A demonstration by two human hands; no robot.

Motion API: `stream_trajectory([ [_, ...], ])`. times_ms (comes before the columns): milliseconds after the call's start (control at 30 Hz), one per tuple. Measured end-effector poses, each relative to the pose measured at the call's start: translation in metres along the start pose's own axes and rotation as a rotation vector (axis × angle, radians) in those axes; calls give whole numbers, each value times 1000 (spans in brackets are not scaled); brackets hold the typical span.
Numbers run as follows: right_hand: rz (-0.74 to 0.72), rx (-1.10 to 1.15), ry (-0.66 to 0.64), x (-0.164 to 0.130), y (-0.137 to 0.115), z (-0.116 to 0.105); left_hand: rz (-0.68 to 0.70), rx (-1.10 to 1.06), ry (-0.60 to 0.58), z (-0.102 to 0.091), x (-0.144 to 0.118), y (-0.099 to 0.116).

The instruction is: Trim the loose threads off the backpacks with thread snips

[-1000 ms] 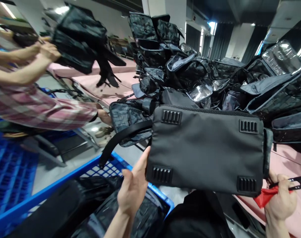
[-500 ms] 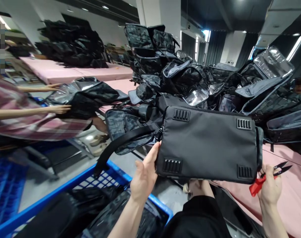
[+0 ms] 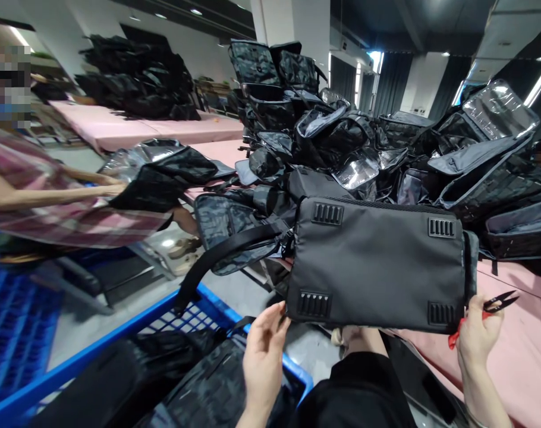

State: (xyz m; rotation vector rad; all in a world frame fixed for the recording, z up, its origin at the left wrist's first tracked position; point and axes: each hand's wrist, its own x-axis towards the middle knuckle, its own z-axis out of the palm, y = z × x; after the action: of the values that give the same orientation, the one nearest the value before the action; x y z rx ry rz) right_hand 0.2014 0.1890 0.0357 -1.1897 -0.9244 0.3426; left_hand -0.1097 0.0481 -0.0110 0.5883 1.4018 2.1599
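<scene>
one black bag (image 3: 377, 264) is held up, its eight o'clock corner pinched by the left hand (image 3: 264, 348), its four o'clock edge met by the right hand (image 3: 479, 333), where snips (image 3: 494, 304) are gripped.

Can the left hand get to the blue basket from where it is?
Probably yes: the left hand looks close to the blue basket, and I see nothing between them. It's at a lower corner of the black bag, though, so it may have to leave that first.
</scene>
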Motion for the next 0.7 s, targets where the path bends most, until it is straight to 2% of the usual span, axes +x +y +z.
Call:
stream_trajectory([
  [100, -65, 86, 100, 3, -14, 10, 119, 99, 23, 15, -2, 3],
  [200, -207, 198, 218, -5, -34, 12, 222, 157, 65, 36, 0, 9],
  [233, -241, 205, 209, -11, -41, 10, 249, 168, 76, 43, 0, 11],
  [267, -252, 184, 144, -18, -47, 6, 275, 182, 79, 49, 0, 12],
  [300, -231, 143, 14, -27, -53, 2, 299, 201, 78, 54, 0, 12],
  [400, -34, 16, -557, -54, -71, -8, 349, 272, 56, 64, -2, 11],
  [467, 132, 38, -904, -70, -82, -6, 335, 302, 29, 68, -3, 10],
  [533, 313, 150, -1171, -82, -89, 1, 291, 312, 2, 71, -5, 12],
  [600, 501, 293, -1328, -92, -91, 13, 237, 291, -19, 75, -8, 17],
  [700, 763, 484, -1429, -104, -85, 31, 136, 144, -44, 81, -13, 28],
])
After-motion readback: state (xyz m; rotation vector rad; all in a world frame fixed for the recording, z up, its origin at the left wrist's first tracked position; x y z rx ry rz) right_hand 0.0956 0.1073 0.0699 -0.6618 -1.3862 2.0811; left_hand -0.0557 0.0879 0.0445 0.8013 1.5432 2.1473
